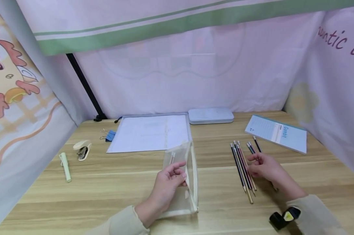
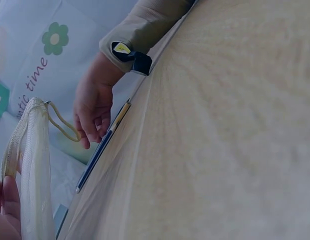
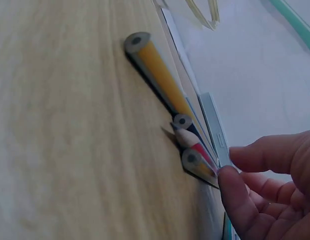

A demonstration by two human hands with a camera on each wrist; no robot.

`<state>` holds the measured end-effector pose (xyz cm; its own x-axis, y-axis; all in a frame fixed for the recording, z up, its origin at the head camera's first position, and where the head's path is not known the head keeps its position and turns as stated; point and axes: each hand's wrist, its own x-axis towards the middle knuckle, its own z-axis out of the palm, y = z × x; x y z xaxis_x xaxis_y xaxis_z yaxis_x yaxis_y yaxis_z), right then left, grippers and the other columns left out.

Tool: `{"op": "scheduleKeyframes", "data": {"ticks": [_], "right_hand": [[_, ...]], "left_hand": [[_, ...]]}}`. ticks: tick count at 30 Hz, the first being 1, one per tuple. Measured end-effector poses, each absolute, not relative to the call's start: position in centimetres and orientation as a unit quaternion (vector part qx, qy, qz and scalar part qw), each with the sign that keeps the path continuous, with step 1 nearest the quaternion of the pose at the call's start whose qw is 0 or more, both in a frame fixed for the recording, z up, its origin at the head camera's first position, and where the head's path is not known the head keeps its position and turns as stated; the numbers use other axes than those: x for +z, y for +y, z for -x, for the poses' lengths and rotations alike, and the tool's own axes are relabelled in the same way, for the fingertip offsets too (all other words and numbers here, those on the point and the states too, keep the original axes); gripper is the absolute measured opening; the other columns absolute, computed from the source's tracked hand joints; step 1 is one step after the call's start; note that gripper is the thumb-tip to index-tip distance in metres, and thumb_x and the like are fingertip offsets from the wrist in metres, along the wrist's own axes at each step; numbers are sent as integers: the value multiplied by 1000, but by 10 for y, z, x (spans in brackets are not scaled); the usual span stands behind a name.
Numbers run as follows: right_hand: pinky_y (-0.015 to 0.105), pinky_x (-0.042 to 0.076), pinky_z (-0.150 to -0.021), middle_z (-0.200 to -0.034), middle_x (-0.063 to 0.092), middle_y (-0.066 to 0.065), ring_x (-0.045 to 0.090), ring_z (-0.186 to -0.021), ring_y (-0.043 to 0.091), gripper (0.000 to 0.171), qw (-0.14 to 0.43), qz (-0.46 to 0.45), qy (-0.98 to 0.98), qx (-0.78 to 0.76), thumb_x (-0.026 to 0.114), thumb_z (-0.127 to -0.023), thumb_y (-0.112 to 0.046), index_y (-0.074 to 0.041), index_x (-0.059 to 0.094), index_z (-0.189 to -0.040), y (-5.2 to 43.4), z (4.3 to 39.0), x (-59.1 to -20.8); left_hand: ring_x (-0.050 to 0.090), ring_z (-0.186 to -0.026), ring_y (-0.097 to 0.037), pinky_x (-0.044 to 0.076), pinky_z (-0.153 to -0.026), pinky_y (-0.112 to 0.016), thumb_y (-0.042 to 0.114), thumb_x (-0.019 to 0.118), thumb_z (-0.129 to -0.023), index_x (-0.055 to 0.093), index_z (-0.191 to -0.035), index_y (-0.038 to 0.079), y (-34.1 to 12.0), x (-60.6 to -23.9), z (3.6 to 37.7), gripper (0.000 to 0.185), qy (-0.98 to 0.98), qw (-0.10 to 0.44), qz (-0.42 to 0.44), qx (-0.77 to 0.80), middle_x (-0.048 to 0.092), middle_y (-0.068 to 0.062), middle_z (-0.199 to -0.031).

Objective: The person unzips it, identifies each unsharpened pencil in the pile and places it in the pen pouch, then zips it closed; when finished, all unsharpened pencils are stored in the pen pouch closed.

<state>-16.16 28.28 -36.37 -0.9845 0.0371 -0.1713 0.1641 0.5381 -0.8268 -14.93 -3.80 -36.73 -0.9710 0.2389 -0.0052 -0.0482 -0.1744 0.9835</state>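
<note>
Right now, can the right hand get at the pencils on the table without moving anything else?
Probably yes. The right hand is already beside the pencils, fingers relaxed, and nothing lies between them. The left hand holds the mesh pouch well aside.

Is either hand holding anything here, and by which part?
The left hand grips the clear mesh pouch by its open zipper edge. The right hand holds nothing; its fingers just touch the pencils lying on the table.

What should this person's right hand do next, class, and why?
Probably close the right hand on one pencil from the row of pencils: its fingertips already touch them but grip nothing, while the left hand holds the mesh pouch upright beside them.
</note>
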Motion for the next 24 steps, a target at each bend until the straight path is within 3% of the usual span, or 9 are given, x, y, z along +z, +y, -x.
{"op": "scheduleKeyframes", "data": {"ticks": [11, 24], "right_hand": [[28, 54, -54, -74, 49, 6, 55, -63, 15, 32, 88, -53, 875, -473, 61, -84, -3, 11, 47, -110, 284, 164, -369], [29, 56, -56, -86, 52, 17, 57, -58, 16, 54, 114, -47, 923, -364, 67, -72, -5, 11, 46, -119, 278, 172, -361]], "left_hand": [[55, -68, -6, 54, -64, -18, -8, 58, -83, 48, -125, -11, -39, -368, 149, 43, 636, 98, -73, 762, 53, 0, -83], [55, -69, -6, 53, -64, -18, -7, 58, -83, 47, -126, -10, -39, -367, 148, 44, 631, 100, -75, 766, 53, 1, -84]]}}
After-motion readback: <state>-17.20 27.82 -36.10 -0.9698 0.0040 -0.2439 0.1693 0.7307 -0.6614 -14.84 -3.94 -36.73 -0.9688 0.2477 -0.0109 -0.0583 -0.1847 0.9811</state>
